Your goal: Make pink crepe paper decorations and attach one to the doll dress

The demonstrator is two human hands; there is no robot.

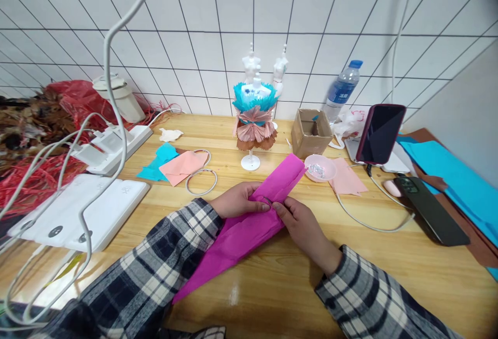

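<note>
A long folded sheet of magenta paper (245, 243) slants across the front of the table, its narrow end low on the left. My left hand (241, 200) grips it near the upper part, thumb on top. On its right edge my right hand (301, 225) pinches the same paper, thumb and fingertips closed. Between the two thumbs shows a thin dark piece (268, 200), too small to name. Beyond the hands stands a small white mannequin (256, 90) dressed in a blue, pink and brown pleated paper dress (254, 124).
Behind the right hand are a pink bowl (319, 168) of small shiny bits, a cardboard box (311, 134) and a water bottle (343, 90). Phones (431, 209) and blue paper (459, 183) lie right. A power strip (116, 150), white cables (112, 69) and paper scraps (182, 167) are left.
</note>
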